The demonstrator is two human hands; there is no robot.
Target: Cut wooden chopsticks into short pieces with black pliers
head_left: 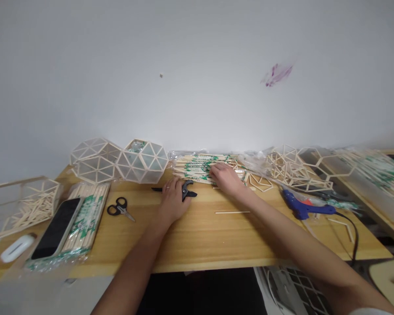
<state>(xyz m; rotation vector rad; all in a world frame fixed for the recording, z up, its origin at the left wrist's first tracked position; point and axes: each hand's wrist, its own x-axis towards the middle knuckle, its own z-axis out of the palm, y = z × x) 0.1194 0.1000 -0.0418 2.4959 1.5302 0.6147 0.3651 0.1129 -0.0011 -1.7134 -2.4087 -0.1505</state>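
Note:
My left hand [172, 199] rests on the wooden table [197, 245], fingers curled over a black cutter [185, 190] whose handles stick out on both sides. My right hand [226, 177] reaches to the pile of wrapped chopsticks [197, 166] at the back of the table, fingers bent down on the packets. A single bare wooden stick [232, 212] lies on the table just in front of my right forearm.
Geometric stick frames [118, 162] stand at the back left, and open frames [295, 168] at the back right. Scissors [120, 208], a phone [56, 227] on a chopstick pack, a white object [17, 247] and a blue glue gun [304, 209] with cable lie around.

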